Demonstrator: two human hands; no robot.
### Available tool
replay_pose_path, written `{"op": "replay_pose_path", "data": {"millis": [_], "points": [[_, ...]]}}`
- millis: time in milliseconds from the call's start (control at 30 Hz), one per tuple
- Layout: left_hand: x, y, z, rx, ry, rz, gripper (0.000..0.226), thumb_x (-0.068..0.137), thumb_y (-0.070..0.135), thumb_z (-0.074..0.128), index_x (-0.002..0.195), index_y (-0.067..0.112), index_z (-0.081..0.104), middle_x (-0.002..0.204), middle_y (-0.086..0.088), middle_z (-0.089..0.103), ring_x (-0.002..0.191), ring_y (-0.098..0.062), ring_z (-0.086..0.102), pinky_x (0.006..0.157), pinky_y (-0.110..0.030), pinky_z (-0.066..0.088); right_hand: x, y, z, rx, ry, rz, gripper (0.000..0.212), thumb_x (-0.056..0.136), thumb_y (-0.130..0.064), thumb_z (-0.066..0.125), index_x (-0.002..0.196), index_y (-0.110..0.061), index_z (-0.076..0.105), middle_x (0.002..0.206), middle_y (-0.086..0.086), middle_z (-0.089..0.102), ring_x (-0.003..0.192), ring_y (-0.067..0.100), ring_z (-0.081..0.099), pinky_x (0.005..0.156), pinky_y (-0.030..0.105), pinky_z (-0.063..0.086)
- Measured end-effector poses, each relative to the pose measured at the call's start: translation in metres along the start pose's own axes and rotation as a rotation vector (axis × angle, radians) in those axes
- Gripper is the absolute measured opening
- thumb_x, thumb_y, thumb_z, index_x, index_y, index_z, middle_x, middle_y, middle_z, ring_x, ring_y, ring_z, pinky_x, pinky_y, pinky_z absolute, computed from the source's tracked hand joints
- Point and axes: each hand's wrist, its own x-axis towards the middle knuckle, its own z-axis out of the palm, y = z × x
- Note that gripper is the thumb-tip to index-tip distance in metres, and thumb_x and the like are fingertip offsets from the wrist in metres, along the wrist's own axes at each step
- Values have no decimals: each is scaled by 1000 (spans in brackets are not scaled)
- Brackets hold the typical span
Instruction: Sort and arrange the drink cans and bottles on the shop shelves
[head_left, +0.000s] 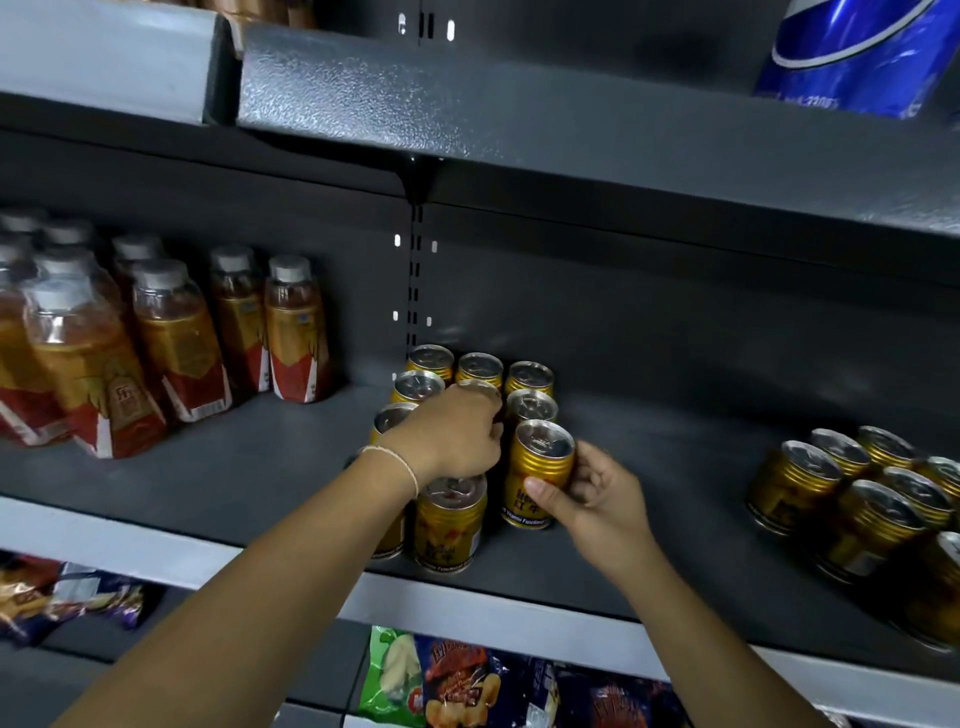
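Head view: mid-step on squaring up the can block (478, 366) on the middle shelf (249, 467), just right of the slotted post (415, 291). Right hand (597, 493) has its grip closed round a gold can (540, 470), thumb on the label and fingers behind; the can is upright at the front right corner of the block, touching or nearly touching the one behind. Left hand (452, 431) reaches over the block, fingers curled down on a middle can (478, 385), mostly hidden; I read that grip as closed on it. A front can (449, 522) sits under the left wrist. Next move, as I judge it: slide the held can flush into its column and line up the front row. Risk: the left forearm could clip the front can. A second can group (857, 488) stands well apart to the right and probably needs merging. Bottles (176, 332) are on the left, snack packs (467, 680) on the shelf below, a blue can (852, 52) above.
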Motion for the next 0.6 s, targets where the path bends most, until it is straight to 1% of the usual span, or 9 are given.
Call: {"op": "replay_pose_path", "data": {"millis": [100, 167, 233, 367, 500, 600], "points": [[-2, -3, 2, -12, -7, 7, 34, 100, 35, 41, 123, 12, 53, 132, -11, 55, 123, -28, 49, 101, -40, 42, -1, 9, 7, -86, 6, -61, 56, 72, -9, 88, 118, -31, 65, 122, 4, 63, 101, 14, 71, 88, 29, 57], [-4, -3, 3, -9, -18, 11, 47, 102, 41, 38, 136, 10, 48, 145, -12, 47, 135, -27, 40, 109, -39, 35, -1, 14, 10, -121, 12, -62, 58, 71, -11, 89, 119, -33, 64, 122, 2, 61, 101, 12, 70, 90, 32, 57], [-7, -2, 3, -6, -24, 19, 56, 101, 46, 38, 143, 9, 41, 152, -11, 39, 141, -26, 32, 114, -38, 29, -2, 18, 11, -130, 15, -54, 59, 71, -15, 89, 122, -30, 64, 122, 3, 61, 102, 13, 70, 92, 37, 57], [-8, 0, 7, 3, 9, 33, 61, 100, 47, 41, 148, 9, 35, 157, -10, 32, 145, -26, 24, 116, -34, 22, -4, 22, 12, -136, 28, -73, 68, 67, -31, 87, 129, -22, 62, 123, 3, 61, 104, 15, 70, 92, 40, 57], [-9, 0, 10, 9, 47, 32, 63, 100, 49, 39, 149, 10, 34, 156, -9, 32, 146, -26, 24, 116, -35, 22, -4, 26, 13, -156, 49, -71, 67, 73, -19, 88, 133, -20, 59, 127, 2, 60, 107, 14, 68, 95, 43, 56], [-9, 0, 12, 7, 67, 32, 63, 100, 50, 38, 149, 10, 34, 156, -9, 33, 146, -26, 24, 117, -35, 22, -3, 26, 13, -204, 54, -63, 67, 73, -25, 87, 134, -23, 58, 129, -1, 60, 110, 12, 66, 96, 43, 55]]}}
